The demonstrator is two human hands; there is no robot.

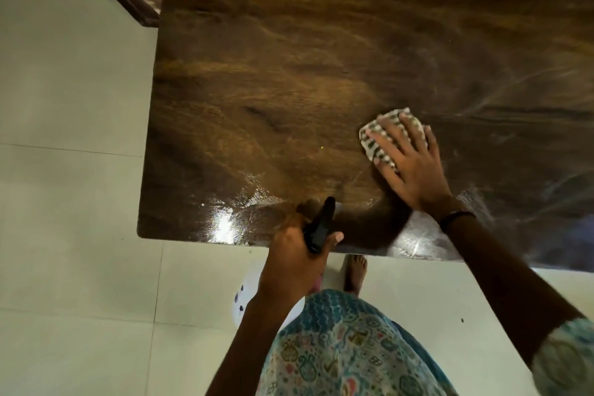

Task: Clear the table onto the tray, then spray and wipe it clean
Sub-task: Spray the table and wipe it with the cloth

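Pressing one cloth [384, 135] flat on the table [289, 74] with straight fingers, the right hand [408, 164] lies ahead of the left hand [295, 254], which grips one black sprayer [318, 228] at the near edge.

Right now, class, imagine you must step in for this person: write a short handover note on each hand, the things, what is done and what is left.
Left hand grips the spray bottle at the table's near edge.
Right hand presses the checked cloth flat on the table.
Done: the part of the table in view holds nothing but the cloth; wet streaks show near the front edge.
Left: keep wiping. The tray is not in view.
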